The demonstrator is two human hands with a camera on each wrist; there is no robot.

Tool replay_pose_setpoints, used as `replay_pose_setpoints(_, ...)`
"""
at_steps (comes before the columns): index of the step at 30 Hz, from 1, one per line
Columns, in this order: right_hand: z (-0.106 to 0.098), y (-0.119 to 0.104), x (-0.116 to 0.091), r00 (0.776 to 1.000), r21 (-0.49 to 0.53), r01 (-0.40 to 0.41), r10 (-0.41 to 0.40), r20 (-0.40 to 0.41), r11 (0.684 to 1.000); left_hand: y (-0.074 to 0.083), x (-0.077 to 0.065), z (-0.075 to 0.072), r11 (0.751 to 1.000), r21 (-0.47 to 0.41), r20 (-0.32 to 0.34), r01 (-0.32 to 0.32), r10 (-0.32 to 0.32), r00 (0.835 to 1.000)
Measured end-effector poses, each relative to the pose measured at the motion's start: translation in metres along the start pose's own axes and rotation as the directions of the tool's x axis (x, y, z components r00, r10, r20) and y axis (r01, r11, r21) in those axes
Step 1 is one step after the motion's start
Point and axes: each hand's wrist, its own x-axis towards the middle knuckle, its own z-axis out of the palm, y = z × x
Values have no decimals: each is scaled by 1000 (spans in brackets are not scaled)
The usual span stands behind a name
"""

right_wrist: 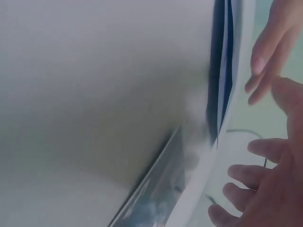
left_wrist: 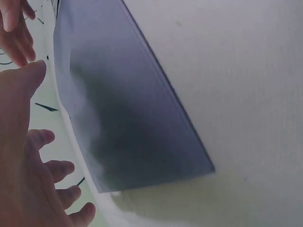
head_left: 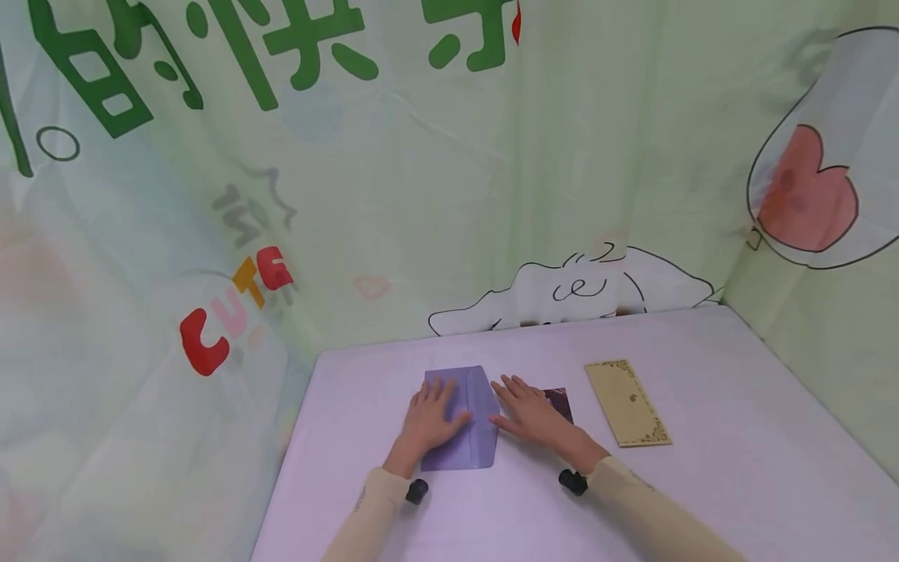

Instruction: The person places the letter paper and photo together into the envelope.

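A purple envelope (head_left: 448, 445) lies flat on the table, its flap (head_left: 485, 425) folded out along the right side. My left hand (head_left: 428, 417) is over the envelope with its fingers spread; whether it touches the paper I cannot tell. Just right of the flap is my right hand (head_left: 530, 414), fingers extended and holding nothing. Partly hidden behind that hand lies a dark, glossy card (head_left: 560, 402); the right wrist view shows its picture side (right_wrist: 158, 194). In the left wrist view the envelope (left_wrist: 128, 109) carries a hand's shadow.
A tan, wood-coloured rectangular piece with ornate brown corners (head_left: 627, 406) lies on the table right of the card. The pale lilac table (head_left: 723, 437) meets printed curtains (head_left: 421, 195) at its back. Small black wrist cameras (head_left: 573, 481) sit at both cuffs.
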Motion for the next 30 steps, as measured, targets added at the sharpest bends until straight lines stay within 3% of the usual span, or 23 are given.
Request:
replay_pose_setpoints(9,23,-14,9,996,-29,74,-72,58,997,7,0,13,998,61,69,28,-33,997)
replay_pose_setpoints(18,29,-18,8,994,-73,79,-72,85,994,12,0,17,993,115,56,38,-45,997)
replay_pose_setpoints(25,28,-16,9,994,-55,85,-80,80,995,13,4,10,994,109,55,5,-11,998)
replay_pose_setpoints(30,25,-17,10,995,-6,56,-55,87,998,12,11,1,995,89,100,-41,32,995)
